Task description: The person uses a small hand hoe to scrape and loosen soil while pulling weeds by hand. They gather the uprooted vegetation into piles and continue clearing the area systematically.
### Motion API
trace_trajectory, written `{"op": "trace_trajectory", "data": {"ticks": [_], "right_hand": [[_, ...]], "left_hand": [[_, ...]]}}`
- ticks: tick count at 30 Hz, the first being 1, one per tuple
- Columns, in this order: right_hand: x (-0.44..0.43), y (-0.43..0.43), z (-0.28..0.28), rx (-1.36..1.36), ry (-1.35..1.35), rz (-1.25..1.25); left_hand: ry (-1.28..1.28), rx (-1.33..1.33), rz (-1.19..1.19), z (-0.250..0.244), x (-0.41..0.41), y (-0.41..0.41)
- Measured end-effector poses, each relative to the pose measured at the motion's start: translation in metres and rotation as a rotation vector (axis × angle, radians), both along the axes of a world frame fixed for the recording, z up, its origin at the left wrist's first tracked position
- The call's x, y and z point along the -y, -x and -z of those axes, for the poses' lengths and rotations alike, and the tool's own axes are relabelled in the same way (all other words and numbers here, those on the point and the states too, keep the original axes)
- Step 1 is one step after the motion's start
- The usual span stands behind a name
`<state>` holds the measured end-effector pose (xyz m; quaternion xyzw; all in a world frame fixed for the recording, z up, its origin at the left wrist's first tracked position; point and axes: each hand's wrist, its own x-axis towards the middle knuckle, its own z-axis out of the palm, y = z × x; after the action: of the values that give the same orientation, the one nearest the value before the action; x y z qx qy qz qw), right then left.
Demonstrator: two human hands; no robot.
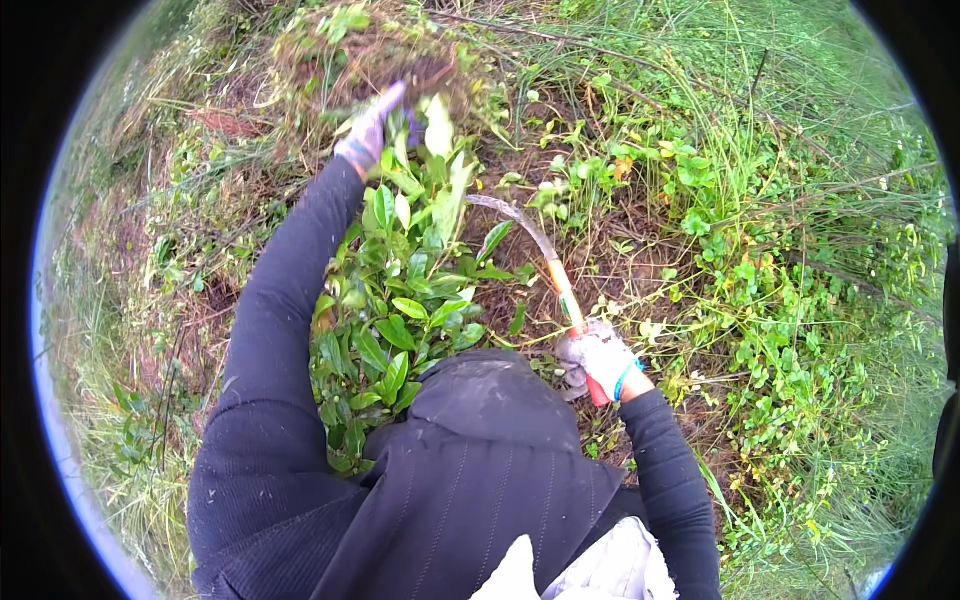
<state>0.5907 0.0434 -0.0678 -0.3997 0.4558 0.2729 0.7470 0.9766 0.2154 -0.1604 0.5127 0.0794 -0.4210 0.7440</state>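
My right hand (598, 358), in a soiled white work glove with a blue band at the wrist, is closed around the red handle of a sickle (565, 289). The sickle's curved, dirty blade points up and to the left over brown soil. My left hand (373, 129), in a pale purple glove, is stretched out at the upper left, with its fingers spread beside a blurred clump of pulled weeds (367, 64). Whether it touches the clump is not plain. A broad-leaved green shrub (405, 307) stands between my arms.
Low leafy weeds and vines (697, 172) cover the right side, with long grass (847, 90) beyond. Thin dry branches (592, 46) cross the top right. Dry plant litter (225, 124) and grass lie on the left. My knee (495, 397) is close behind the shrub.
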Motion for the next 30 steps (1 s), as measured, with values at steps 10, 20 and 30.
{"op": "trace_trajectory", "data": {"ticks": [10, 20, 30], "right_hand": [[0.002, 0.018, 0.011, 0.663, 0.883, -1.204], [0.008, 0.015, -0.018, 0.543, 0.815, -0.841], [0.071, 0.267, -0.053, -0.303, 1.192, -0.678]], "left_hand": [[0.234, 0.258, -0.006, -0.087, 0.038, -0.209], [-0.088, 0.404, -0.12, -0.097, 0.04, -0.194], [0.572, -0.15, 0.962, 0.062, -0.038, -0.217]]}}
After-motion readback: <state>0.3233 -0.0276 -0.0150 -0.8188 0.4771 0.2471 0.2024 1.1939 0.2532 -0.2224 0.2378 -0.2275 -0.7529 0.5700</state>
